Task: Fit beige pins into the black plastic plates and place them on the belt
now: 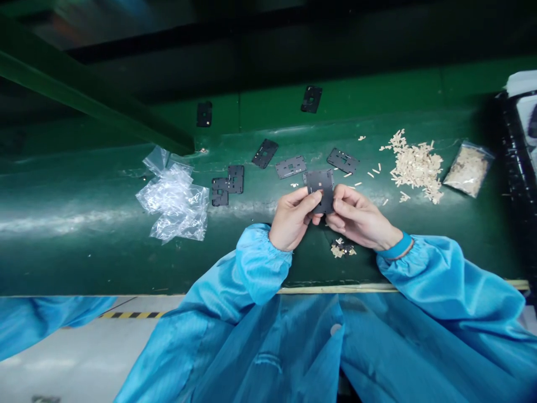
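Observation:
Between my two hands is a thin black plastic plate (321,187) with small slots, held up over the green bench. My left hand (294,215) grips its left side, the thumb lying across its face. At the right edge, my right hand (361,215) has its fingers pinched together against the plate; whether a small piece is in them I cannot tell. Similar black plates lie just beyond, one greyish plate (291,167) and another plate (343,160) at the right. Below my hands sits a small heap of beige and dark bits (343,248).
A pile of small beige pieces (417,168) lies at the right, beside a clear bag of them (469,168). Crumpled clear plastic bags (176,196) are at the left, near stacked black plates (227,184). A green beam (96,95) slants down at upper left. Another person's blue sleeve (54,319) shows at lower left.

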`<state>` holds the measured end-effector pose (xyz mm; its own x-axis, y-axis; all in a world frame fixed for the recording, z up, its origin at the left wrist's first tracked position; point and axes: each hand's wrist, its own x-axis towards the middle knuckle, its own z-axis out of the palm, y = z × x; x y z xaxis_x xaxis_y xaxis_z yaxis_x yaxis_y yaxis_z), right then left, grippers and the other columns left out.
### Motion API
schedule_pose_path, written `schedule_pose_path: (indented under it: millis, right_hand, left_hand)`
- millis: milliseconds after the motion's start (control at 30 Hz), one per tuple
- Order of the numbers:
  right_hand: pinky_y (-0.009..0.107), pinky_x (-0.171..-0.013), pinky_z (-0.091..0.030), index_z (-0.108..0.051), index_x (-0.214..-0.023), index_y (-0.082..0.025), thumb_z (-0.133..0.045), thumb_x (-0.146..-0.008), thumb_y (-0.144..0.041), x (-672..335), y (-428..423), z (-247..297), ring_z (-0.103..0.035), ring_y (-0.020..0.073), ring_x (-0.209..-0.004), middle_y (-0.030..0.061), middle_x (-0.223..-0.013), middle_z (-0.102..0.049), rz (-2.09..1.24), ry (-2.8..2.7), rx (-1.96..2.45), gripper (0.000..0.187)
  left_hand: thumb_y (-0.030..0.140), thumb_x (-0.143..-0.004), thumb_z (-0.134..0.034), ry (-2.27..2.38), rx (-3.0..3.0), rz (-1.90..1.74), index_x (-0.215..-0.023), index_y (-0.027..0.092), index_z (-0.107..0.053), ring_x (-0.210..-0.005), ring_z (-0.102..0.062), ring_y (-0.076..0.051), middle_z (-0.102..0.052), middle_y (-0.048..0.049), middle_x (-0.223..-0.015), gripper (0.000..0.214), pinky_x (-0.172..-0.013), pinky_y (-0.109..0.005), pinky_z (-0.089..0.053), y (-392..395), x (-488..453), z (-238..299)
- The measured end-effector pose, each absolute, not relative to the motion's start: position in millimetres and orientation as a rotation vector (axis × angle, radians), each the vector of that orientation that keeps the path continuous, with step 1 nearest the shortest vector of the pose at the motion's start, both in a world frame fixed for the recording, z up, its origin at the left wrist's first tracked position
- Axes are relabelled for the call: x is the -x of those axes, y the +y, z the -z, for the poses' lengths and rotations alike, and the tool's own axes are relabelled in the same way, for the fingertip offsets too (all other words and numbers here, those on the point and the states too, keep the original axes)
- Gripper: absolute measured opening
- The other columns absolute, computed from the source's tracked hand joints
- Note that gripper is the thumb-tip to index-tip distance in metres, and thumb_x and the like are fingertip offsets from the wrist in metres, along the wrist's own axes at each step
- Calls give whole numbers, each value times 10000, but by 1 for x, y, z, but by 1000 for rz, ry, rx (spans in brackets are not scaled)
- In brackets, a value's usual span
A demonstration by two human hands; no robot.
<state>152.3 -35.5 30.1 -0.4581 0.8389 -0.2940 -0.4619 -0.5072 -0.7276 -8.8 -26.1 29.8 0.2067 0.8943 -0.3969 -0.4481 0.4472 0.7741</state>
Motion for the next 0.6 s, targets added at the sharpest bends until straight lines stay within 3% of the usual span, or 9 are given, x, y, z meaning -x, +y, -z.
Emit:
schedule_pose_path:
  millis: [200, 400, 600]
  right_hand:
    - [224, -503, -373, -490, -850, -242, -819, -853, -445, -151, -39, -27, -455, 80, -511, -84, -646, -501, -1974, -762, 780, 387]
    - [274, -541, -449, -572, -867, -224, -800, -872, -431, -145, -47, -24, -560, 118, -567, -14, -745, -610, -1576, -1110, 933, 307]
    - [318, -675, -490, -607, -901, -231, -757, -915, -337, -145, -49, -24, -598, 157, -736, 24, -875, -605, -1288, -1303, 1014, 184]
  left_hand:
    - [399, -757, -850, 931, -428, -991, -826, 169, -717, -481, -494, -30, -574, 45, -596, 275, -463, -137, -428, -33, 4, -32]
    - [397, -754, -845, 920, -337, -1006, -842, 173, -697, -480, -473, -25, -565, 50, -609, 283, -462, -131, -429, -37, 1, -34]
    - [367, -785, -836, 905, -314, -1088, -841, 165, -731, -519, -486, -16, -576, 41, -650, 235, -470, -113, -419, -37, -2, -31]
